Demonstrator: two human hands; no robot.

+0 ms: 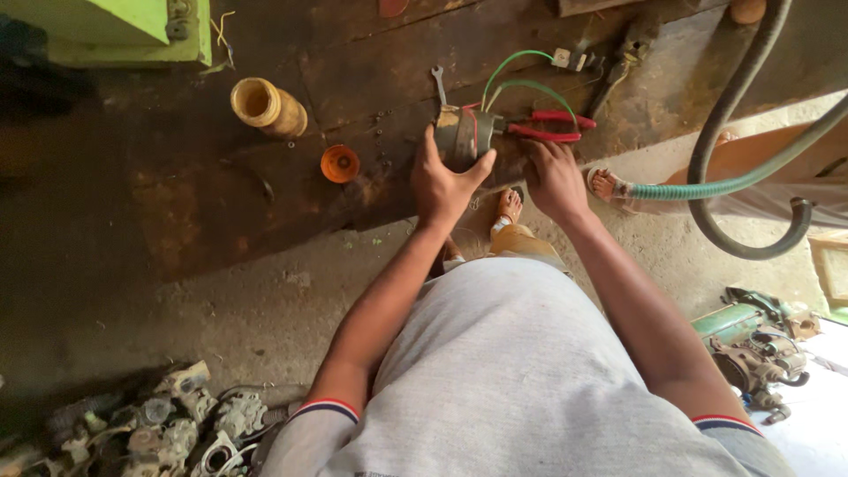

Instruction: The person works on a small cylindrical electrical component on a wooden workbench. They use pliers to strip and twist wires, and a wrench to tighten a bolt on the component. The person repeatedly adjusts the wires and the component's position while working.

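The left hand (444, 181) wraps its fingers around a small round metal motor housing (461, 137) standing on the dark, oily wooden workbench (221, 194). The right hand (554, 177) rests just beside it, fingers curled loosely at the red-handled pliers (549, 126); whether they grip is unclear. Green wires (521, 72) loop from the housing. A firm left-hand hold probably keeps the housing from turning. An orange cap (340, 163) lies nearby.

Desk (221, 203) is showing dark, rough, oil-stained wood. Motor housing (461, 137) is looking like dull, worn metal. Plier handles (552, 125) are showing glossy red plastic. Hose (707, 188) is appearing ribbed green rubber.
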